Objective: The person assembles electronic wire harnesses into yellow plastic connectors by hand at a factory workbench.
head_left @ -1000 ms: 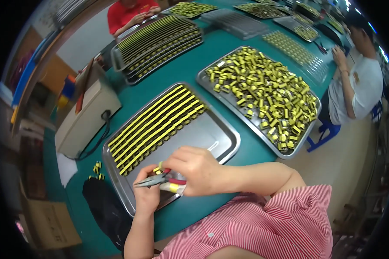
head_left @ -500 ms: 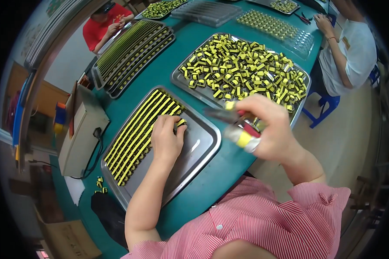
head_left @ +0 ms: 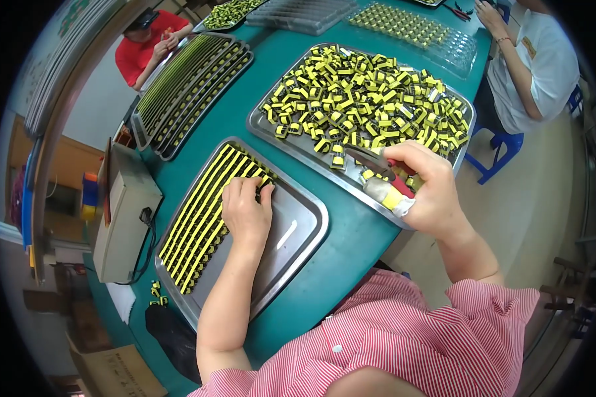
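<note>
My left hand [head_left: 246, 213] is over the near metal tray [head_left: 291, 248], its fingers bent and pinched at the end of the rows of yellow-and-black components [head_left: 208, 205]. Whatever lies between those fingertips is hidden. My right hand [head_left: 437, 192] is wrapped around red-handled pliers [head_left: 367, 159], with white and yellow tape on a finger. The dark jaws of the pliers point left, over the near edge of a larger tray [head_left: 261, 132] piled with loose components [head_left: 364, 99] of the same kind. One component [head_left: 338, 161] is by the jaw tips.
Stacked trays of lined-up components [head_left: 192, 86] stand at the far left. Clear plastic trays [head_left: 304, 14] lie at the back. A beige box-shaped device [head_left: 126, 218] with a cable sits at left, near a few loose components [head_left: 156, 294]. Two other people sit across and at right.
My right hand has moved the pliers slightly up and right, to the big tray's edge. My left fingers have drawn in to the row ends; the component seen in them is now hidden.
</note>
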`<state>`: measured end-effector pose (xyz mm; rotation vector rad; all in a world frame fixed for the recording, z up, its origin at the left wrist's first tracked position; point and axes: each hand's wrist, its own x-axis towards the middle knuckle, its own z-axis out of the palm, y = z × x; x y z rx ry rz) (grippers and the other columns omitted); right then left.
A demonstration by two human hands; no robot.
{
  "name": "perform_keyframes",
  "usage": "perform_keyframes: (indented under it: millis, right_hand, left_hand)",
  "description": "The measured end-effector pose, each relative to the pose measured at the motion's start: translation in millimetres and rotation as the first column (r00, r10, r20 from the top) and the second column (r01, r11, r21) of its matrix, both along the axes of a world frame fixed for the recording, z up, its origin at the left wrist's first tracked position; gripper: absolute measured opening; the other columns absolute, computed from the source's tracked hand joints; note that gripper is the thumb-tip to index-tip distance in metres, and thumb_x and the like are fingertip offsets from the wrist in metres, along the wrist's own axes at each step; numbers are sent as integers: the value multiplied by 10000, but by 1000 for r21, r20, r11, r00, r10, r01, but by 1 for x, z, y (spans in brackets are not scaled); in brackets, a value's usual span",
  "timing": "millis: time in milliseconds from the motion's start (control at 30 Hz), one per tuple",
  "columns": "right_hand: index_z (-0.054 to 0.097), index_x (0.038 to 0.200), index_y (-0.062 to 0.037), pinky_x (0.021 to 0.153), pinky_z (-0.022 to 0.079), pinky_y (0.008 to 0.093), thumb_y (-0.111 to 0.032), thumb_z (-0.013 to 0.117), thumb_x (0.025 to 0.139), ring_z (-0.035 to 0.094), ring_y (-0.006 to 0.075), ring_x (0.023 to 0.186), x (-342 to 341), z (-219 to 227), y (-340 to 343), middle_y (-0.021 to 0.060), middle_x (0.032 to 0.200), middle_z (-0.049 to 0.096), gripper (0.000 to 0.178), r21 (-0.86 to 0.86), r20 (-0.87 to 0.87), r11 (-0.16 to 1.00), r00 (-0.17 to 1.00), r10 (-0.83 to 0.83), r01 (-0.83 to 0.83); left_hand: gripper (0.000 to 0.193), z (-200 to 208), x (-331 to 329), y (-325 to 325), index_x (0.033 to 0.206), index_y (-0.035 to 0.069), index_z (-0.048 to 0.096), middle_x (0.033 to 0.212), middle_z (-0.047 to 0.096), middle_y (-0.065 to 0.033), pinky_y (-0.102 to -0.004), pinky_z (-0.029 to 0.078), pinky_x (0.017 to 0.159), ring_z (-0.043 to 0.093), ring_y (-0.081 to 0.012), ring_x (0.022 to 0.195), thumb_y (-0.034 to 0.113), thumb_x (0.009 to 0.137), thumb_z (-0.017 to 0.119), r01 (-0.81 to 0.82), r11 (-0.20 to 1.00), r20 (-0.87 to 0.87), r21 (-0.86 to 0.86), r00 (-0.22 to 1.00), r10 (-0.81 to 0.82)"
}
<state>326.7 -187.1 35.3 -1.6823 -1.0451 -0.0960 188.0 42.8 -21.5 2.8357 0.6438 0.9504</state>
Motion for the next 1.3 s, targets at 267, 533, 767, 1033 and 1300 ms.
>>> perform_keyframes:
  millis: [267, 533, 767, 1033, 1300]
  right_hand:
    - [579, 941, 24, 653, 414, 225, -87, 705, 686, 536, 122, 718, 1, 1, -7, 58, 813, 578, 305, 22, -160, 999, 987, 26, -23]
    - [498, 1082, -5, 638, 489, 304, -196, 553, 875, 602, 195, 827, 3, -6, -10, 121, 946, 602, 288, 392, -708, 918, 621, 337, -51]
    - [499, 1078, -38, 704, 470, 360, -245, 357, 944, 585, 266, 878, -7, -17, -4, 163, 1012, 581, 285, 512, -732, 853, 465, 498, -106]
    - [468, 1083, -36, 776, 482, 358, -46, 526, 855, 570, 234, 908, -43, -16, 33, 149, 1041, 547, 236, 447, -851, 871, 202, 485, -205]
    - [444, 1130, -18, 727, 499, 319, -106, 577, 848, 587, 210, 888, -101, -11, 90, 125, 1017, 568, 324, 200, -944, 780, 97, 315, -593]
  left_hand:
    - [286, 16, 23, -26, 871, 54, 582, 805, 546, -81, -349, 446, 641, 533, -262, 752, 126, 639, 733, 228, 971, 42, -67, 973, -226]
    - [349, 34, 82, -66, 834, 42, 543, 831, 588, -116, -401, 475, 661, 587, -307, 792, 287, 662, 723, 156, 965, -310, -211, 925, -218]
    - [358, 39, 85, -61, 959, 10, 532, 890, 599, -160, -386, 475, 707, 601, -299, 822, 191, 685, 674, 144, 916, -344, -374, 896, -281]
    - [299, 52, -22, -40, 933, 1, 562, 737, 482, 14, -194, 356, 574, 434, -47, 658, 60, 682, 712, 199, 367, 174, -909, 980, -101]
    - [356, 46, -123, -52, 953, 16, 486, 842, 502, -17, -214, 403, 664, 484, -79, 752, 23, 673, 705, 274, 388, 361, -880, 916, 172]
